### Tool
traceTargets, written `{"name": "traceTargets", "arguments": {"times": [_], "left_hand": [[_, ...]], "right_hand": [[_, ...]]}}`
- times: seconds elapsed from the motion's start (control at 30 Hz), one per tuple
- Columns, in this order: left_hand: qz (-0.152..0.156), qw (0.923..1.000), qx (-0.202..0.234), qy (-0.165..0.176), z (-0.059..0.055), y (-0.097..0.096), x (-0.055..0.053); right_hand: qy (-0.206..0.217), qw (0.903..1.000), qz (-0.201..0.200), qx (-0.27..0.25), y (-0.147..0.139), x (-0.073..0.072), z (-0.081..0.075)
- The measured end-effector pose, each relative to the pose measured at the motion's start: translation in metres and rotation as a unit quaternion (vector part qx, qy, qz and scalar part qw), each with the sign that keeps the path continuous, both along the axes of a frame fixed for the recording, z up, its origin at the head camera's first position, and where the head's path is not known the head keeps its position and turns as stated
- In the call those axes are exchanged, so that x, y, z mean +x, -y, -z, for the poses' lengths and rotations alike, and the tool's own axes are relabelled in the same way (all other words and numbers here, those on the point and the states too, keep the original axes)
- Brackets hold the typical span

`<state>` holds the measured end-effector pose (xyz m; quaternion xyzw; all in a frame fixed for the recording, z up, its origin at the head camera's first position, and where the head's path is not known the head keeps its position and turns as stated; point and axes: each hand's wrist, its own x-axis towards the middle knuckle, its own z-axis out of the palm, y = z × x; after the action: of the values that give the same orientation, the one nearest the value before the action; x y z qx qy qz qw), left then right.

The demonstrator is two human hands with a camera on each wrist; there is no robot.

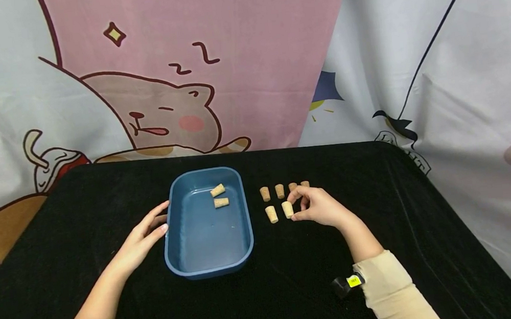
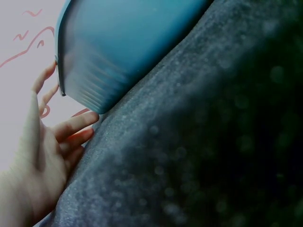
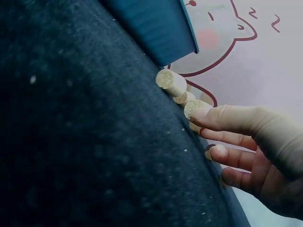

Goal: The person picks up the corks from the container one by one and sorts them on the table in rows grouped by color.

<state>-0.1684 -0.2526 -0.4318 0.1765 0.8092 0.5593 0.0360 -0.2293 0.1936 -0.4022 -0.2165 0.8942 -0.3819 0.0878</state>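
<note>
A blue plastic basin (image 1: 207, 236) stands on the black cloth, with two corks in it: one tilted cork (image 1: 217, 190) and one lying cork (image 1: 221, 202). My left hand (image 1: 141, 242) touches the basin's left side with fairly straight fingers, and in the left wrist view the fingertips meet its rim and wall. To the right of the basin my right hand (image 1: 317, 206) pinches a pale cork (image 1: 287, 209) between thumb and index finger. The same cork (image 3: 195, 109) shows its round end in the right wrist view. Another cork (image 1: 271, 214) stands just left of it.
Behind the right hand is a row of several darker corks, among them a cork (image 1: 265, 194) nearest the basin and a cork (image 1: 279, 191) beside it; the hand partly covers others. The black-covered table (image 1: 269, 302) backs onto a printed cloth (image 1: 265, 66).
</note>
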Motion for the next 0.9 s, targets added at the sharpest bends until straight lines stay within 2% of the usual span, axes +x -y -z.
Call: {"name": "traceTargets", "arguments": {"times": [0.13,0.5,0.67,0.9], "left_hand": [[-0.001,1.0000,-0.001,0.002,-0.001,0.000,-0.001],[0.001,1.0000,-0.001,0.000,-0.001,0.000,-0.002],[0.001,1.0000,0.000,0.001,0.000,0.001,0.000],[0.002,1.0000,0.001,0.004,0.000,0.000,0.000]], "right_hand": [[0.013,0.9999,0.004,0.007,0.001,-0.002,0.005],[0.008,0.9999,0.008,0.007,0.001,-0.004,0.010],[0.004,0.9998,0.002,0.019,0.001,-0.002,0.004],[-0.049,0.9987,0.009,0.010,0.005,0.005,-0.013]]}}
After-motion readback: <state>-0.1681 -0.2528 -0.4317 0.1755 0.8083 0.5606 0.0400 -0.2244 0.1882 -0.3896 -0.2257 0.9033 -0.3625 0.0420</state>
